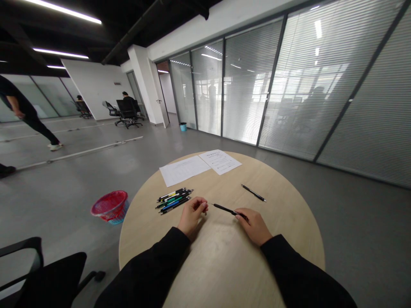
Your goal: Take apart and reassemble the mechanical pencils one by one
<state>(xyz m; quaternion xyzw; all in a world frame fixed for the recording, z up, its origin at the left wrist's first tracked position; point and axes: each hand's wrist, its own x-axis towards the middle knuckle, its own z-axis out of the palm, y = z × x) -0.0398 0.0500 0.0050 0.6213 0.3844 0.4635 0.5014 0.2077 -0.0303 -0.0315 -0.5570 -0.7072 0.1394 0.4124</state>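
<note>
My right hand (254,224) rests on a round wooden table (221,261) and pinches the rear end of a black pen (225,209), whose tip points left toward my left hand (193,215). That left hand lies on the table with its fingers curled in; nothing shows in them. Its fingertips are a short gap from the pen's tip. Just beyond it lies a bundle of several pens (174,200) with green, blue and yellow accents. Another black pen (253,193) lies alone farther right.
Two printed sheets (200,165) lie at the table's far edge. A red mesh basket (110,206) stands on the floor to the left, a black chair (41,278) at the near left. Glass partitions run along the right. A person walks at far left; others sit at the back.
</note>
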